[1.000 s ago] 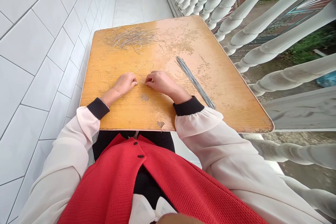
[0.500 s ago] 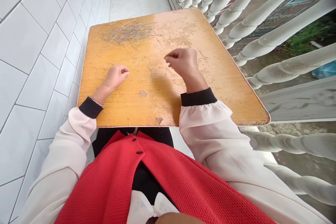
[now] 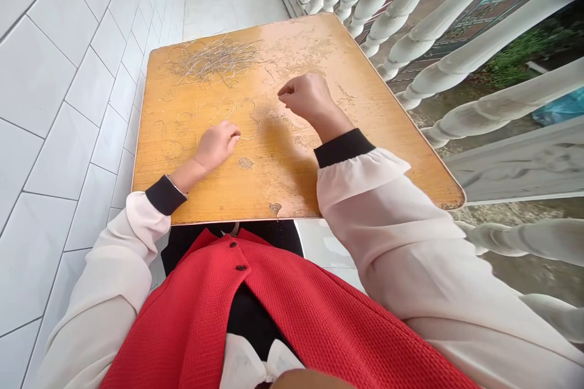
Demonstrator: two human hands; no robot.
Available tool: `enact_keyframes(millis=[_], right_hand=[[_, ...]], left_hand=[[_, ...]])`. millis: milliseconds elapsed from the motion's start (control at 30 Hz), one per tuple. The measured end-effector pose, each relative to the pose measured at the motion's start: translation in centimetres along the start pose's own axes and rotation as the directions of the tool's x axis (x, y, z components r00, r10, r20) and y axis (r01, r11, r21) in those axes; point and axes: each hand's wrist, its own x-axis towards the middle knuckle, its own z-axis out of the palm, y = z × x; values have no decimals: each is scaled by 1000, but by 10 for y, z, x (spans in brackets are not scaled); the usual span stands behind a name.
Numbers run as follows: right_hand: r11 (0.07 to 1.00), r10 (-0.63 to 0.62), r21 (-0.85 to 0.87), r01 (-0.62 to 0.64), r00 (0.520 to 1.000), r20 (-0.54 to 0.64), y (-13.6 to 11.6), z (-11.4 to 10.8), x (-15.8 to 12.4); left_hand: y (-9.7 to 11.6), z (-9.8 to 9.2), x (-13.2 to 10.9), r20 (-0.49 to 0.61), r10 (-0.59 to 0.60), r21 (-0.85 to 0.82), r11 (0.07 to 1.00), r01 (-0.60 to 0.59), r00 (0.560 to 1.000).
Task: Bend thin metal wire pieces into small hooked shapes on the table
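My left hand [image 3: 218, 146] is low over the table, thumb and fingers pinched together beside bent pieces of thin wire. If it holds anything, that is too fine to make out. My right hand [image 3: 306, 99] is raised over the middle of the table, fingertips also pinched; whatever is between them cannot be made out. Past my left hand lie curved wires [image 3: 258, 124], bent into rounded, figure-like shapes. More faint wire loops [image 3: 177, 134] lie to its left. Toward the far left of the table is a tangled pile of thin silvery wires [image 3: 212, 61].
The wooden table [image 3: 365, 164] has a worn, peeling surface. A white tiled wall [image 3: 59, 115] runs close along its left side. White balusters [image 3: 433, 42] line the right side. A small curved wire [image 3: 270, 74] lies apart from the pile.
My left hand has shifted slightly right and nearer to me, uncovering wire loops to its left. My right hand has moved a little left and away from me. Both stay pinched.
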Motion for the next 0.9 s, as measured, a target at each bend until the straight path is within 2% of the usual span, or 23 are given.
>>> enact_keyframes(millis=[100,233,367,533,733,900], right_hand=[[989,-60,-129,67,996,61,-14,2,19],[954,-154,-226,199,968,200,-33,15,32],[915,-179,-305,262,945,274,-41,29,40],[888,-240,-318,331,925,294,-39,43,50],[888,-211,-347,300,939,271,-40,54,52],[970,-124,-190,151,981,147,-35,54,57]], left_hand=[[15,6,0,99,64,214,973,-84,993],[27,11,4,215,33,419,900,-123,976],[27,16,6,237,42,449,881,-148,971],[26,21,5,262,83,449,871,-198,961],[31,19,4,315,106,461,851,-250,943],[29,22,5,304,168,460,836,-299,938]])
